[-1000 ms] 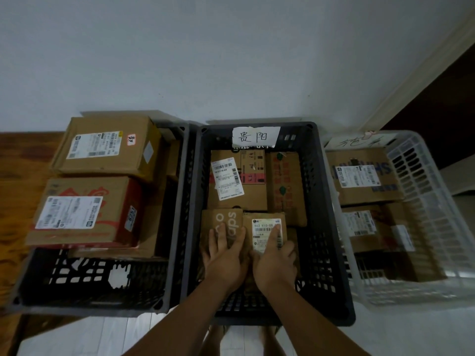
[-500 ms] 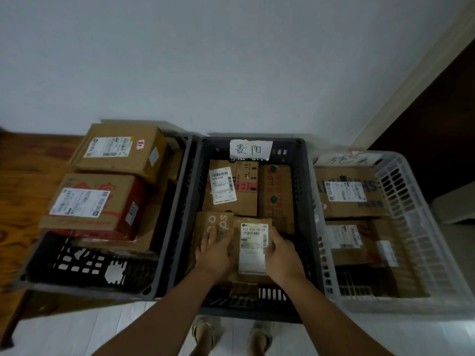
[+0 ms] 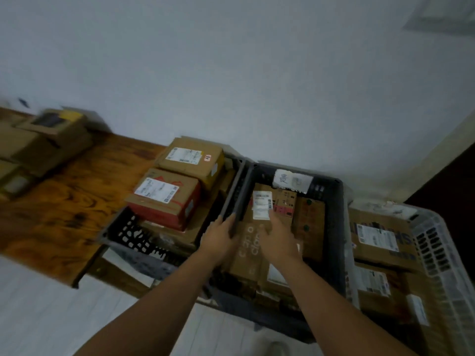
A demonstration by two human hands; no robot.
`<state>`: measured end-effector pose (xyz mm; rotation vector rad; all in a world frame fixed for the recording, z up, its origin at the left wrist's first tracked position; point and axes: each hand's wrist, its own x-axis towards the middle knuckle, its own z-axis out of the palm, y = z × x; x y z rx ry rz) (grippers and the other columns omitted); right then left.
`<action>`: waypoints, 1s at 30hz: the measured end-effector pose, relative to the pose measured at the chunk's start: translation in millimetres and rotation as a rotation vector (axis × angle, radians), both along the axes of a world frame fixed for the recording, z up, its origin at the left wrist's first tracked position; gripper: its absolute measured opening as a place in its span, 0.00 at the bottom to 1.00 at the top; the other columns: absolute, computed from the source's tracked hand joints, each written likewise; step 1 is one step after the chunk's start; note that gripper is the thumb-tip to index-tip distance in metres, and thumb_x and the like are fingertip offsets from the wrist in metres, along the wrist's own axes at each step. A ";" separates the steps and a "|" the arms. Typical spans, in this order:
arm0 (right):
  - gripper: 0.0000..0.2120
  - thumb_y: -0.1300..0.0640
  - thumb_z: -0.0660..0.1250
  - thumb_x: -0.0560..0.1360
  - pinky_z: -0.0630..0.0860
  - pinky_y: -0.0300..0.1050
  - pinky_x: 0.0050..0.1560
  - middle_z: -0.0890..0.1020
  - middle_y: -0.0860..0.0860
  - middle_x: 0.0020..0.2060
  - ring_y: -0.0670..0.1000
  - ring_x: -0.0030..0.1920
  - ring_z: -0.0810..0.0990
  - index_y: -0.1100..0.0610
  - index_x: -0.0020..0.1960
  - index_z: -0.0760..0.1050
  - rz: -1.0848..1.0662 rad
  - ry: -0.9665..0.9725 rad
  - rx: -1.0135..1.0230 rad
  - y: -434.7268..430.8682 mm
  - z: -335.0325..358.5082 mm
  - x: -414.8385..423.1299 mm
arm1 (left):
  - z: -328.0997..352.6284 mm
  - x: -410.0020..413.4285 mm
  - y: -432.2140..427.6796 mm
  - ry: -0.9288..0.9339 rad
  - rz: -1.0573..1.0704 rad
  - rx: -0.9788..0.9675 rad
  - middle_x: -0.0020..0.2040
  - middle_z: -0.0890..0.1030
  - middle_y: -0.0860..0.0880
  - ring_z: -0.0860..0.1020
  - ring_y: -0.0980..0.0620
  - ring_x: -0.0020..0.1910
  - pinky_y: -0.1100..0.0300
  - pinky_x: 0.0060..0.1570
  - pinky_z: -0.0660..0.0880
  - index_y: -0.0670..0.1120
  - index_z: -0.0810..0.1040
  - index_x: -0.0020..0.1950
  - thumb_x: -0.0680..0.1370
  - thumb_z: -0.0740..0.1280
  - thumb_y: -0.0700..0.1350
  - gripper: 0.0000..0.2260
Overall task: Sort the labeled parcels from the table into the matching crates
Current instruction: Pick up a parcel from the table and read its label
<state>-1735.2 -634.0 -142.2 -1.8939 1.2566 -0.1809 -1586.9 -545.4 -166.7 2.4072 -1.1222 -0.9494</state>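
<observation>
1. So, the parcels: most already sit in three crates lined up along the wall, and a few blurred parcels [image 3: 43, 142] lie on the far left of the wooden table [image 3: 59, 206].
2. The middle dark crate [image 3: 341, 253] has a white paper tag [image 3: 293, 179] on its far wall. Inside are a brown parcel with a white label [image 3: 262, 205] and, nearer, a brown parcel with pale lettering [image 3: 248, 253].
3. The left hand [image 3: 221, 240] is at that crate's left wall, fingers straight and together, tips touching the rim. It holds nothing.
4. The right hand [image 3: 279, 242] is over the lettered parcel with fingers loosely apart and nothing in them. Blur hides whether it touches the cardboard.
5. The left dark crate [image 3: 133, 237] sits on the table edge, with a red-and-brown parcel [image 3: 164, 201] and a plain brown parcel [image 3: 191, 158] stacked above its rim.
6. The right white crate [image 3: 437, 242] holds labelled brown parcels [image 3: 380, 235].
</observation>
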 end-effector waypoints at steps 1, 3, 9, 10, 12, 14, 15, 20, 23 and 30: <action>0.28 0.48 0.57 0.86 0.77 0.51 0.62 0.68 0.54 0.76 0.57 0.67 0.76 0.46 0.84 0.55 0.035 0.000 -0.016 13.4 11.1 16.4 | 9.7 12.8 15.1 -0.002 0.013 -0.034 0.84 0.52 0.46 0.51 0.42 0.82 0.43 0.78 0.59 0.56 0.51 0.83 0.84 0.63 0.54 0.31; 0.29 0.46 0.56 0.86 0.77 0.48 0.60 0.65 0.54 0.79 0.56 0.67 0.76 0.48 0.84 0.52 0.097 0.004 -0.072 39.2 29.6 48.8 | 25.3 36.6 43.7 -0.022 0.043 -0.084 0.83 0.54 0.46 0.54 0.42 0.81 0.43 0.76 0.61 0.56 0.52 0.83 0.83 0.62 0.56 0.32; 0.30 0.44 0.59 0.85 0.73 0.52 0.70 0.64 0.53 0.78 0.56 0.74 0.70 0.49 0.84 0.54 0.195 -0.103 -0.114 156.5 64.3 154.6 | 59.6 106.9 166.3 -0.105 0.289 -0.271 0.79 0.66 0.48 0.66 0.46 0.77 0.44 0.73 0.68 0.52 0.60 0.81 0.80 0.65 0.55 0.31; 0.31 0.44 0.60 0.85 0.72 0.54 0.72 0.64 0.53 0.79 0.56 0.75 0.69 0.49 0.84 0.55 0.224 -0.131 -0.116 177.7 67.1 173.0 | 67.2 121.3 190.1 -0.127 0.321 -0.291 0.79 0.66 0.49 0.66 0.47 0.76 0.45 0.73 0.69 0.53 0.60 0.81 0.80 0.65 0.55 0.31; 0.31 0.43 0.61 0.84 0.69 0.56 0.75 0.64 0.53 0.80 0.56 0.78 0.65 0.49 0.83 0.56 0.316 -0.166 -0.117 225.1 72.9 211.0 | 81.8 153.0 245.6 -0.172 0.393 -0.313 0.79 0.66 0.50 0.66 0.48 0.76 0.49 0.74 0.66 0.53 0.60 0.82 0.81 0.65 0.56 0.30; 0.33 0.42 0.61 0.84 0.66 0.55 0.76 0.61 0.52 0.81 0.56 0.80 0.62 0.50 0.84 0.54 0.396 -0.191 -0.101 267.4 80.2 245.0 | 95.3 182.8 298.2 -0.205 0.464 -0.310 0.81 0.63 0.49 0.62 0.47 0.78 0.50 0.76 0.63 0.51 0.58 0.82 0.82 0.64 0.55 0.31; 0.34 0.41 0.61 0.84 0.65 0.54 0.76 0.60 0.53 0.82 0.56 0.80 0.60 0.50 0.84 0.54 0.426 -0.201 -0.088 285.3 84.4 257.9 | 100.3 193.3 320.3 -0.209 0.488 -0.304 0.81 0.62 0.49 0.61 0.48 0.79 0.50 0.76 0.62 0.51 0.58 0.83 0.82 0.64 0.55 0.31; 0.34 0.41 0.61 0.84 0.66 0.54 0.74 0.60 0.54 0.81 0.57 0.80 0.61 0.50 0.84 0.52 0.563 -0.249 -0.119 364.1 106.3 331.2 | 124.6 254.9 412.8 -0.246 0.604 -0.292 0.81 0.63 0.47 0.61 0.46 0.79 0.46 0.77 0.63 0.52 0.58 0.82 0.82 0.65 0.54 0.31; 0.34 0.42 0.61 0.84 0.67 0.54 0.74 0.60 0.53 0.81 0.57 0.80 0.60 0.48 0.84 0.52 0.606 -0.268 -0.132 391.5 117.2 373.7 | 133.8 295.2 446.8 -0.231 0.654 -0.321 0.80 0.64 0.46 0.65 0.46 0.78 0.44 0.74 0.67 0.51 0.59 0.82 0.81 0.64 0.54 0.31; 0.35 0.41 0.61 0.83 0.68 0.55 0.72 0.60 0.56 0.80 0.58 0.78 0.64 0.53 0.84 0.53 0.618 -0.300 -0.144 416.3 116.8 491.4 | 152.7 404.0 483.6 -0.191 0.737 -0.365 0.79 0.66 0.49 0.69 0.46 0.75 0.46 0.70 0.72 0.55 0.59 0.82 0.80 0.65 0.56 0.31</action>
